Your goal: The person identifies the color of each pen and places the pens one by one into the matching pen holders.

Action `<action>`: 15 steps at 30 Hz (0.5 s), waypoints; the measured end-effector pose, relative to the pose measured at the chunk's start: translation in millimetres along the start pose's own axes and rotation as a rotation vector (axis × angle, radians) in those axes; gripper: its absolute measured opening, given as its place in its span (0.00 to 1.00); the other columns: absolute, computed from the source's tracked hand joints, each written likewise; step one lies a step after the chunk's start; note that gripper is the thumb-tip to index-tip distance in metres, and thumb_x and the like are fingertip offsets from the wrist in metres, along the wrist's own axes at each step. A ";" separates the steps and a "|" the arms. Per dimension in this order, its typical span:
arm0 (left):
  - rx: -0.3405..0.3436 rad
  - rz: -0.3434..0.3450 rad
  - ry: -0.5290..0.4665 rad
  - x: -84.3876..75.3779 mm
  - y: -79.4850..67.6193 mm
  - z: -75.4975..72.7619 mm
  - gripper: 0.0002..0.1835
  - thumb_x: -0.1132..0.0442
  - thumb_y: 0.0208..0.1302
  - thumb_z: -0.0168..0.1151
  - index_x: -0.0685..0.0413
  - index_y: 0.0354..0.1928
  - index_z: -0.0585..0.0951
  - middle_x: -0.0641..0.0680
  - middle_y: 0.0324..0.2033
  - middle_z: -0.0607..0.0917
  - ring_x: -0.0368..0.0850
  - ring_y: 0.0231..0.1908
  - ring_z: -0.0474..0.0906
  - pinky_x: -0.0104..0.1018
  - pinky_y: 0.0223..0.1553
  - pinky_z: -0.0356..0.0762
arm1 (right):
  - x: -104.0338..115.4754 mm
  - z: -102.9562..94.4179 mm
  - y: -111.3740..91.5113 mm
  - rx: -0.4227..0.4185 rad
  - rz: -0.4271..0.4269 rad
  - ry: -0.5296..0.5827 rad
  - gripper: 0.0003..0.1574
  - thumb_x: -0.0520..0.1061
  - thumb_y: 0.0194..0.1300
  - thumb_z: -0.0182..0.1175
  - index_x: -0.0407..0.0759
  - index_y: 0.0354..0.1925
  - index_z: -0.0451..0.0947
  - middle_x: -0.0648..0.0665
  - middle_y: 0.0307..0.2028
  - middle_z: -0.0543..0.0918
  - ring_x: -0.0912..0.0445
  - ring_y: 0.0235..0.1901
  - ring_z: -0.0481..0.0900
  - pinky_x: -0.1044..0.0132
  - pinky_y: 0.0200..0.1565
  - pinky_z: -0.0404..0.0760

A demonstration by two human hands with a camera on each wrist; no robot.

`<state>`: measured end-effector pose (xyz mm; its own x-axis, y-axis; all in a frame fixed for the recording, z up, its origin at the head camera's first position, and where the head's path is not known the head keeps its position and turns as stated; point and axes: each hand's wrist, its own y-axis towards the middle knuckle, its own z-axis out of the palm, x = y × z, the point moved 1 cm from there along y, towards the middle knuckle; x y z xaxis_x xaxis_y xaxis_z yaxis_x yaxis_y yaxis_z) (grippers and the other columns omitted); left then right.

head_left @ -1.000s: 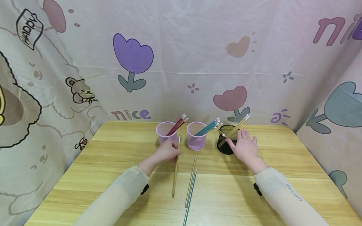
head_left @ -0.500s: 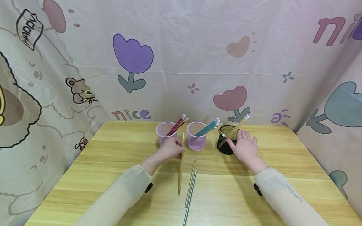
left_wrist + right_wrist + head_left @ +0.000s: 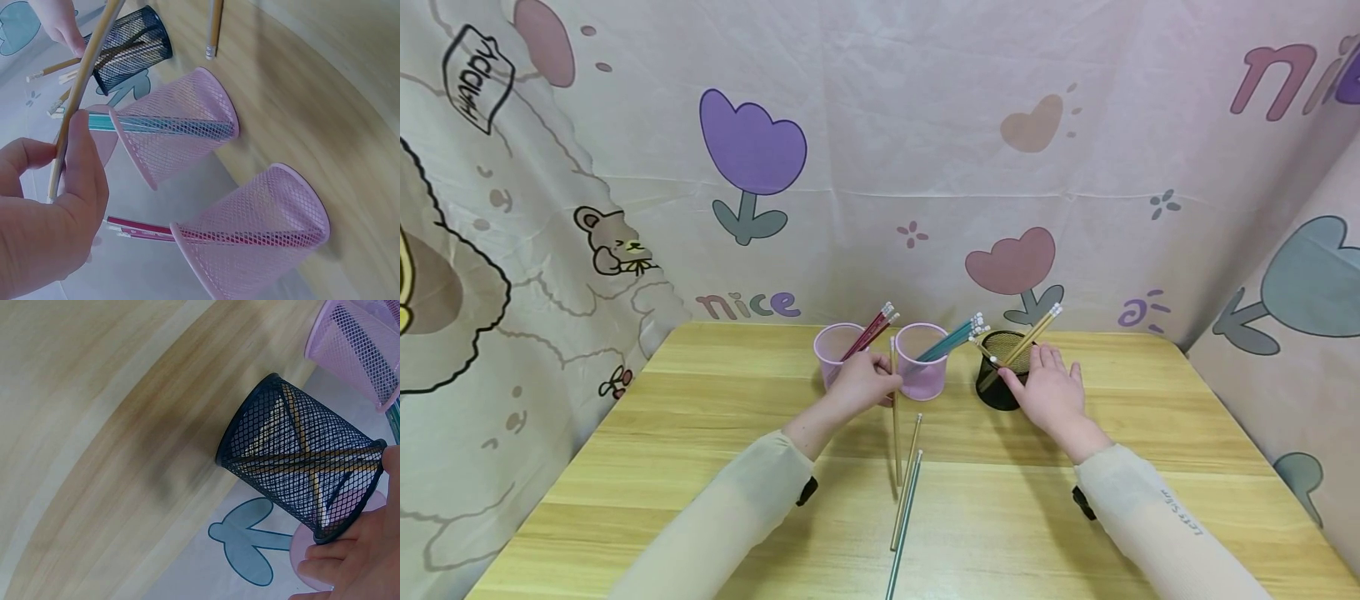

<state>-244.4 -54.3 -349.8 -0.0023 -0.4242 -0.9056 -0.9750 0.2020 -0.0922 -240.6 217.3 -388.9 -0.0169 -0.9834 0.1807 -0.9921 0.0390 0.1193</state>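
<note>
My left hand (image 3: 861,383) pinches a gold pencil (image 3: 897,433) between thumb and fingers, eraser end up, in front of the two pink mesh cups. In the left wrist view this pencil (image 3: 87,69) slants across the hand. My right hand (image 3: 1051,396) touches the rim of the black mesh pencil cup (image 3: 996,394), thumb on the near side and fingers fairly straight along the right. Gold pencils (image 3: 1028,340) lean inside that cup. Teal pencils (image 3: 951,337) stand in the middle pink cup (image 3: 922,383); dark red pencils (image 3: 868,333) stand in the left pink cup (image 3: 831,367).
Another gold pencil (image 3: 907,479) and a teal pencil (image 3: 904,525) lie on the wooden table (image 3: 1000,517) before the cups. A printed cloth (image 3: 880,150) hangs behind and at both sides of the table.
My left hand has moved right and slightly away from me with the gold pencil, from the left pink cup toward the middle one. My right hand stays at the black cup.
</note>
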 end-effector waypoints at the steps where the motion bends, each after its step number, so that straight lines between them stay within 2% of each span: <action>1: -0.003 0.001 -0.014 -1.0 0.6 0.4 0.03 0.70 0.53 0.58 0.62 0.29 0.75 0.50 0.23 0.76 0.40 0.23 0.76 0.33 0.29 0.84 | 0.0 0.0 -0.1 0.000 0.000 0.000 0.54 0.69 0.69 0.35 0.23 0.67 0.50 0.24 0.67 0.53 0.32 0.68 0.50 0.33 0.66 0.45; 7: -0.041 -0.003 -0.153 -3.2 6.9 4.1 0.05 0.72 0.53 0.57 0.64 0.34 0.75 0.52 0.25 0.77 0.41 0.25 0.78 0.37 0.34 0.84 | 0.5 -0.4 -0.5 0.006 0.002 -0.004 0.54 0.69 0.69 0.35 0.23 0.67 0.50 0.24 0.67 0.54 0.32 0.68 0.51 0.33 0.66 0.45; 15: -0.154 0.050 -0.231 -13.7 11.1 11.2 0.09 0.72 0.53 0.58 0.66 0.38 0.77 0.57 0.29 0.82 0.39 0.26 0.77 0.34 0.35 0.83 | 0.7 -0.9 -0.9 0.011 0.004 -0.006 0.53 0.69 0.69 0.35 0.23 0.67 0.50 0.24 0.67 0.53 0.33 0.68 0.51 0.34 0.66 0.45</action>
<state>-252.7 -36.4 -343.1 -0.0177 -0.2008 -0.9795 -0.9973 0.0736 0.0029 -239.5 216.7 -388.0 -0.0211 -0.9843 0.1754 -0.9933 0.0406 0.1079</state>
